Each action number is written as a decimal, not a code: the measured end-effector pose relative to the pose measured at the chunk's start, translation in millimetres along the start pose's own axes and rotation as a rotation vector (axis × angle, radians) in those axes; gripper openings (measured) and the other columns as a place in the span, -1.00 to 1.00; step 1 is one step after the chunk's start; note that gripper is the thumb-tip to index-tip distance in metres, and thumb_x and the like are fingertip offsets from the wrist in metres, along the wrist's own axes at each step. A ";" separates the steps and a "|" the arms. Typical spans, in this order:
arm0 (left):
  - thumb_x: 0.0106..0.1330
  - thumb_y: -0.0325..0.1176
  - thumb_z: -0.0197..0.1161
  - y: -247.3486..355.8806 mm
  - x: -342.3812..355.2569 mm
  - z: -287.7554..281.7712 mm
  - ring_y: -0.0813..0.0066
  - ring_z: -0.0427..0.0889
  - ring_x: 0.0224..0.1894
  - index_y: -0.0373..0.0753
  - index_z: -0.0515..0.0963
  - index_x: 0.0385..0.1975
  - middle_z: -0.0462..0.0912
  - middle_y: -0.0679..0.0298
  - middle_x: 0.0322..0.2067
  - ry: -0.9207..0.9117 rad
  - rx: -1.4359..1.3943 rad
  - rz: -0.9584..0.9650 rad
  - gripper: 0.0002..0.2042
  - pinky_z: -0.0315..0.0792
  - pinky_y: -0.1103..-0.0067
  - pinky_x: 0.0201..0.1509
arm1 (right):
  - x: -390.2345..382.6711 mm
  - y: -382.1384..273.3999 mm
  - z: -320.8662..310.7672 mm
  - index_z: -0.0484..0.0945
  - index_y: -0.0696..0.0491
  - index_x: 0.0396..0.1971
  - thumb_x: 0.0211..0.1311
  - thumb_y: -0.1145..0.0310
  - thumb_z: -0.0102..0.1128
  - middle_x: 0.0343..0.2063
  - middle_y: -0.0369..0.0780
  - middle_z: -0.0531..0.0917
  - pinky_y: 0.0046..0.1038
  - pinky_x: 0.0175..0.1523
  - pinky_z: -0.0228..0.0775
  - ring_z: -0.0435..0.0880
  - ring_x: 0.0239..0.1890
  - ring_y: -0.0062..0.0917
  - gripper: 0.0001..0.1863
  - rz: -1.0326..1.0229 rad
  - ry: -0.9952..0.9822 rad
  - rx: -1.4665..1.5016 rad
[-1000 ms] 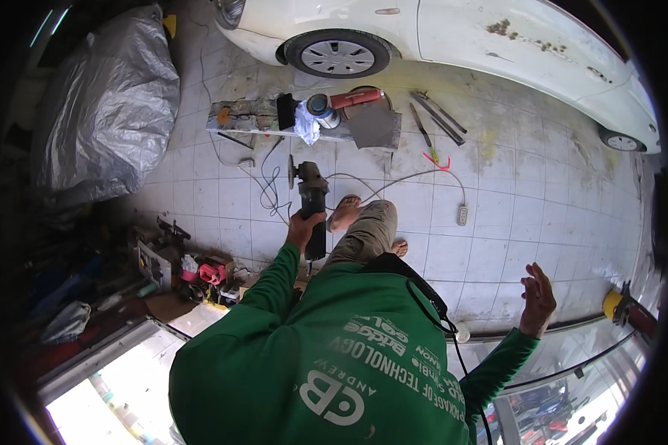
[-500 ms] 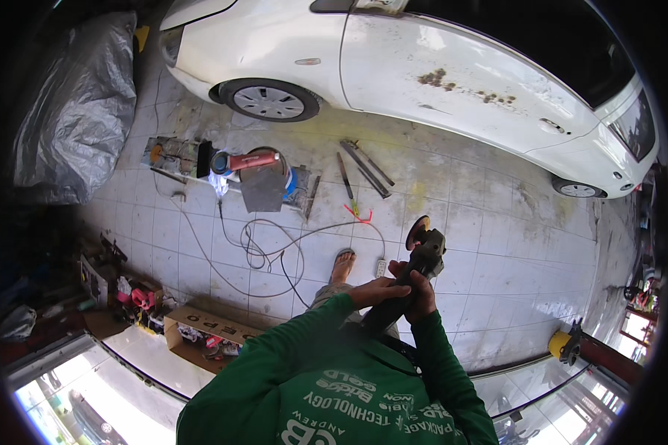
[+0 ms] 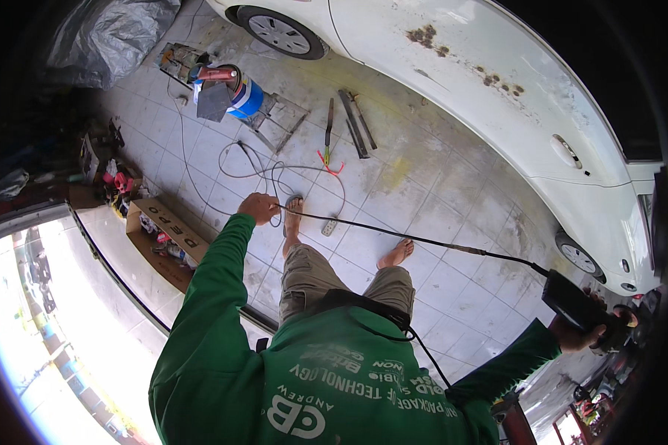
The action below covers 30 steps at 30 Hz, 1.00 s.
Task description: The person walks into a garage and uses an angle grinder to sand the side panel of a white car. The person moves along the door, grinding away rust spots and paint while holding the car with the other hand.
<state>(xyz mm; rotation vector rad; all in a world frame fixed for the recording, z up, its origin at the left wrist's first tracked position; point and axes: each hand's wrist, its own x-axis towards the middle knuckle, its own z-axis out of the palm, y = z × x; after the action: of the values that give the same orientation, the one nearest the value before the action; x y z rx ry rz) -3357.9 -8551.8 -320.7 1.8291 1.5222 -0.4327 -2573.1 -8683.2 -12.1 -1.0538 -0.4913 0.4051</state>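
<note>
Black cord (image 3: 393, 234) is held stretched, with a slight sag, along the near side of the white car (image 3: 475, 89). At one end of the span, the grip of the left hand (image 3: 258, 208) is closed on the cord, well out from the car's front wheel (image 3: 283, 32); whether a plug is hidden in the fingers cannot be told. At the other end, the grip of the right hand (image 3: 577, 337) is clamped around the dark body of a power tool (image 3: 568, 297), which is held up near the car's rear end, its far part partly lost at the dark edge of the view.

The step in hand is judged to be the straightening or managing of the cord rather than any work on the car, whose rust-brown spots (image 3: 427, 37) are left untouched by the tool. From this position, the next move would call for the tool to be kept steady and the cord clear of the bare feet (image 3: 395, 254) and of the loose grey cable (image 3: 252, 167), which is looped on the tiled floor (image 3: 453, 274) out from the car's front door, near a socket block (image 3: 329, 225).
</note>
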 end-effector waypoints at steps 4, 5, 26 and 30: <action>0.56 -0.05 0.27 176.5 18.3 64.5 0.04 0.82 -0.06 -0.06 0.76 -0.08 0.85 0.13 -0.19 0.314 -0.331 -0.187 -0.74 0.64 0.13 0.02 | 76.4 -23.1 -58.3 0.49 0.21 0.31 0.46 -0.17 0.25 0.15 -0.04 0.67 0.06 0.52 0.37 0.66 0.26 -0.07 -0.25 0.085 -0.060 -0.090; 0.54 -0.12 0.30 236.4 29.4 65.2 0.04 0.82 -0.10 -0.08 0.76 -0.10 0.85 0.13 -0.21 0.385 -0.424 -0.121 -0.78 0.64 0.14 0.00 | 76.5 -19.3 -77.1 0.50 0.20 0.29 0.46 -0.20 0.24 0.13 -0.06 0.68 0.03 0.50 0.39 0.67 0.24 -0.13 -0.24 0.162 -0.152 -0.097; 0.42 -0.04 0.36 114.0 298.6 476.3 -0.08 0.61 0.38 -0.05 0.54 0.42 0.66 -0.03 0.32 0.127 -0.834 -0.531 -0.42 0.48 0.13 0.45 | -64.0 382.2 -106.4 0.28 0.11 0.42 0.21 -0.21 0.55 0.07 -0.14 0.56 -0.17 0.21 0.51 0.65 0.03 -0.30 0.00 0.590 -0.822 -0.408; 0.43 -0.03 0.40 106.8 408.3 502.2 -0.17 0.57 0.39 0.10 0.41 0.54 0.63 -0.05 0.31 0.310 -0.833 -0.400 -0.33 0.47 0.08 0.48 | -69.7 440.0 -119.5 0.29 0.11 0.39 0.19 -0.22 0.58 0.07 -0.17 0.54 -0.21 0.26 0.47 0.63 0.06 -0.34 0.00 0.493 -0.798 -0.351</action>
<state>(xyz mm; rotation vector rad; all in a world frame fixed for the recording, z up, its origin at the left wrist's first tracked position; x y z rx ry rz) -3063.6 -8616.3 -903.5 0.9666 1.8958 0.3056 -2599.2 -8613.4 -467.3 -1.3367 -1.0389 1.2332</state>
